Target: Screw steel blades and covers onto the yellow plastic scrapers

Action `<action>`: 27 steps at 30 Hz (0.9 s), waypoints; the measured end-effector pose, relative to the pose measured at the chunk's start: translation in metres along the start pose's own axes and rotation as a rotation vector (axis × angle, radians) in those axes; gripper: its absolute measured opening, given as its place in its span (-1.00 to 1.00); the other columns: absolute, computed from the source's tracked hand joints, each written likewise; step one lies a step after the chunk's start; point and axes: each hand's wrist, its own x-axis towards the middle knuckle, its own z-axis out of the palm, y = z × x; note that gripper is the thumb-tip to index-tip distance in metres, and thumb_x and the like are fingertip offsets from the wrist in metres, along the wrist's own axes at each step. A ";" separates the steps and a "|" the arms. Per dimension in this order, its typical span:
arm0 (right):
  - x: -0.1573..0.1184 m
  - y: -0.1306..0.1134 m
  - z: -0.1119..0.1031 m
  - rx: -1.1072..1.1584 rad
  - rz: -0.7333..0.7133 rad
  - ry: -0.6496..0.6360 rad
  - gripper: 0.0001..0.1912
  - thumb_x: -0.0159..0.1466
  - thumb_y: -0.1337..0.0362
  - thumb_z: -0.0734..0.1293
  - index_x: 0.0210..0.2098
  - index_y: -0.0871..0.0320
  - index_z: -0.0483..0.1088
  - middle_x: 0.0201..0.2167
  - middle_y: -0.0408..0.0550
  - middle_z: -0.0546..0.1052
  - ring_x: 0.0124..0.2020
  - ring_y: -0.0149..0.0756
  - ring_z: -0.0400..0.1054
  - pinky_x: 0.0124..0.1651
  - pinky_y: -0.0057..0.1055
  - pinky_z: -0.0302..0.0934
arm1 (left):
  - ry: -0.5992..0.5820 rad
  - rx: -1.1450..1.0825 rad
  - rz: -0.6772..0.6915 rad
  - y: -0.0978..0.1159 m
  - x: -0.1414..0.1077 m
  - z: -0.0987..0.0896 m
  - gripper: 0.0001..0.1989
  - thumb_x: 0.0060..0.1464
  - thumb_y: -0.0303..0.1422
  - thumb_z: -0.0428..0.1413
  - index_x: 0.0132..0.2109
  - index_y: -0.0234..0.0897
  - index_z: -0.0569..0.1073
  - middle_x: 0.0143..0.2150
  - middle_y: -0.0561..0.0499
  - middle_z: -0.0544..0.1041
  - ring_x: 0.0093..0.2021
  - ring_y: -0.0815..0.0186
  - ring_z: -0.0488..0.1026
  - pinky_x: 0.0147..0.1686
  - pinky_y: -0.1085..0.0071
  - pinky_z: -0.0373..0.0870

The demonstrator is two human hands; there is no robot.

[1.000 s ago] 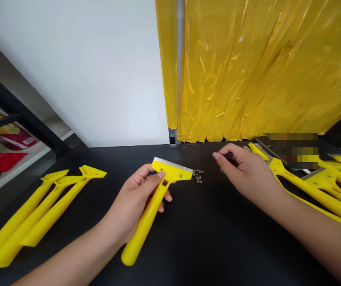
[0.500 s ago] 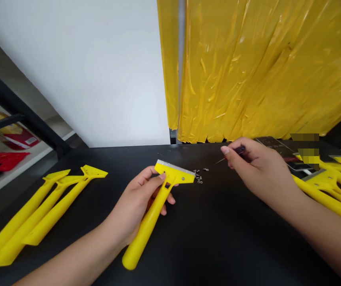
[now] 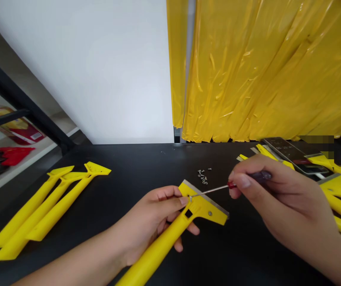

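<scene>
My left hand [image 3: 155, 214] is shut around the handle of a yellow plastic scraper [image 3: 173, 236], with its thumb on the scraper's head. A steel blade [image 3: 209, 197] runs along the head's far edge. My right hand [image 3: 286, 194] pinches a small screwdriver [image 3: 214, 189] with a dark grip and red collar. Its thin shaft reaches across, and the tip touches a screw [image 3: 190, 197] at the left corner of the scraper head. Several tiny loose screws and nuts [image 3: 203, 176] lie on the black table just beyond the scraper.
Several yellow scraper bodies [image 3: 51, 202] lie side by side at the left of the black table [image 3: 146, 159]. More yellow scrapers [image 3: 340, 202] and a dark smartphone [image 3: 292, 153] sit at the right. A yellow plastic curtain [image 3: 262, 71] hangs behind.
The scraper has swung round and moved nearer my right hand. My right hand has brought the screwdriver tip from beside the loose screws onto the scraper head.
</scene>
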 end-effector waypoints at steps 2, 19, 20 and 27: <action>-0.002 0.001 0.000 0.003 -0.019 -0.021 -0.93 0.46 0.21 0.38 -0.20 -0.05 0.46 -0.41 -0.26 0.51 -0.39 -0.44 0.40 -0.35 -0.52 0.27 | -0.013 0.002 -0.005 0.000 0.000 0.000 -0.81 0.33 -0.31 0.19 -0.02 -0.35 0.54 -0.14 -0.20 0.64 -0.31 0.23 0.65 -0.60 0.55 0.53; 0.000 0.004 -0.002 0.004 -0.050 -0.057 -0.96 0.43 0.23 0.39 -0.20 -0.06 0.47 -0.41 -0.23 0.52 -0.43 -0.37 0.40 -0.39 -0.44 0.28 | -0.023 -0.007 -0.049 0.000 -0.001 0.003 -0.84 0.31 -0.31 0.19 -0.05 -0.31 0.52 -0.19 -0.13 0.61 -0.36 0.26 0.63 -0.64 0.56 0.50; -0.001 0.004 -0.003 0.002 -0.050 -0.057 -0.96 0.43 0.23 0.39 -0.19 -0.06 0.46 -0.40 -0.24 0.52 -0.42 -0.38 0.40 -0.38 -0.44 0.29 | -0.023 -0.008 -0.051 0.000 -0.001 0.004 -0.84 0.31 -0.31 0.19 -0.05 -0.31 0.52 -0.19 -0.13 0.61 -0.36 0.26 0.63 -0.64 0.57 0.50; -0.001 0.004 -0.002 -0.009 -0.072 -0.051 -0.91 0.41 0.30 0.41 -0.18 -0.06 0.46 -0.38 -0.23 0.53 -0.41 -0.38 0.41 -0.37 -0.45 0.29 | -0.019 -0.011 -0.054 0.001 0.000 0.003 -0.85 0.32 -0.32 0.18 -0.06 -0.31 0.52 -0.19 -0.13 0.60 -0.37 0.26 0.63 -0.64 0.56 0.51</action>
